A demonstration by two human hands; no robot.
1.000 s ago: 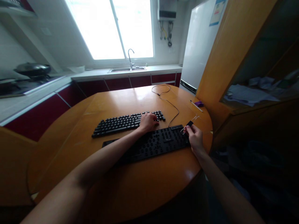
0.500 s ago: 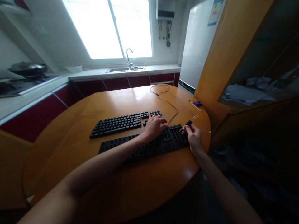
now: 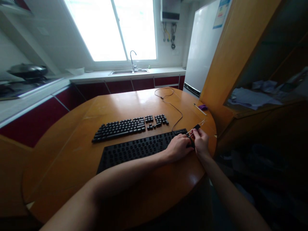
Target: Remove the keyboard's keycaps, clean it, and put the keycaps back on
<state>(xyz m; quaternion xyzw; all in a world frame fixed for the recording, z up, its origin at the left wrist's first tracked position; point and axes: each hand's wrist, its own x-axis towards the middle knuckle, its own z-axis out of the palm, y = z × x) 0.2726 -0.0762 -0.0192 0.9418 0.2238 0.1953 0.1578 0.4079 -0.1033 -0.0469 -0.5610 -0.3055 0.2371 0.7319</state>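
Note:
A black keyboard base with bare key sockets lies on the round wooden table. Behind it, loose black keycaps are laid out in keyboard rows. My left hand rests on the right end of the base, fingers curled together; what they pinch is hidden. My right hand is just beside it, closed on a small wire keycap puller with a black piece at its tip. The two hands nearly touch.
The keyboard's cable snakes toward the table's far edge. A purple item with a white stick lies at the right rim. A wooden cabinet and a fridge stand right; counter and sink behind.
My left hand left the loose keycap rows and came forward and right, across the keyboard base to its right end beside my right hand. My right hand barely moved.

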